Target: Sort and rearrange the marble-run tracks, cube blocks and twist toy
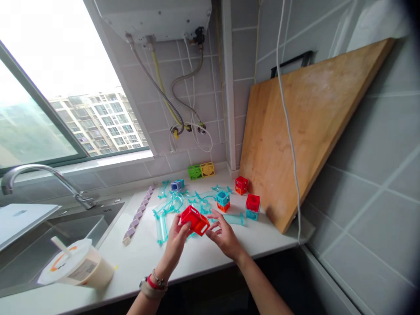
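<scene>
My left hand (179, 236) is closed around a red block piece (193, 218), made of a red and an orange-red cube joined together. The fingers of my right hand (225, 234) are apart beside the right end of that piece; whether a fingertip touches it is hard to tell. Just behind, a teal cube sits on an orange one (223, 201). Farther right are a red cube stacked on a light blue one (252, 206) and a red-orange stack (241, 185). Clear teal track pieces (173, 203) lie spread behind and around my hands.
A lidded drink cup with a straw (78, 267) stands front left, near the sink (108, 218) and faucet (49, 170). A purple zigzag strip (139, 214), green and yellow blocks (201, 170), blue blocks (177, 185) and a leaning wooden board (295, 122) surround the pieces. A white cord (288, 122) hangs right.
</scene>
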A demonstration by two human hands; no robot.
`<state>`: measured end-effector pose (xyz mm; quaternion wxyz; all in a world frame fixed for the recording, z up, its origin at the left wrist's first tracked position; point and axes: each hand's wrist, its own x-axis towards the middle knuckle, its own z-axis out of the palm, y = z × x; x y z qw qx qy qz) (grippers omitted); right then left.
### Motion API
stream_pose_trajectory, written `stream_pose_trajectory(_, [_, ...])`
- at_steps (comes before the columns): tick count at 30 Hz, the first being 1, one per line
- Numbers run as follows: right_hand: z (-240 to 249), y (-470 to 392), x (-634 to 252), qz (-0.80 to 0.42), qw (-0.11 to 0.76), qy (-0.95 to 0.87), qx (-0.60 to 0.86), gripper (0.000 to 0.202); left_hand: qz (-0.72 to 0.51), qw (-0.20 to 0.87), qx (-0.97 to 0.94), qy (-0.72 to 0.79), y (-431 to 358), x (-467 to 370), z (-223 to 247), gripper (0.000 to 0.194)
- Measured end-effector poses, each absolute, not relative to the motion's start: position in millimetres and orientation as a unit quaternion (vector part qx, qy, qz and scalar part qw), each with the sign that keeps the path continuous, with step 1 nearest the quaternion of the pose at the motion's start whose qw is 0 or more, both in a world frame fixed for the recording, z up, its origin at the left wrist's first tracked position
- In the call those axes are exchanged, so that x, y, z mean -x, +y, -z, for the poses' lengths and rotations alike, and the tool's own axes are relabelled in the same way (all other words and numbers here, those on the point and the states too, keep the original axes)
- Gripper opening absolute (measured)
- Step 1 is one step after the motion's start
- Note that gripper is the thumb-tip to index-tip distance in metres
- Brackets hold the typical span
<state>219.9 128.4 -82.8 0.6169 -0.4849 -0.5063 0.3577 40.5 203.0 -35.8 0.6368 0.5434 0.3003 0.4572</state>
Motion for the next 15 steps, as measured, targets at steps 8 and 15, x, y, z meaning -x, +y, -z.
stream_pose_trajectory(8, [84, 125, -222, -0.382, 0.525, -0.586, 0.484, 0.043, -0.415, 0.634, -0.587, 0.285, 166, -22, 71, 0.043])
stream_pose_trajectory(15, [86, 127, -218, -0.324, 0.532, -0.573, 0.533, 0.043, -0.477, 0.625, -0.528, 0.322, 171, -22, 77, 0.045])
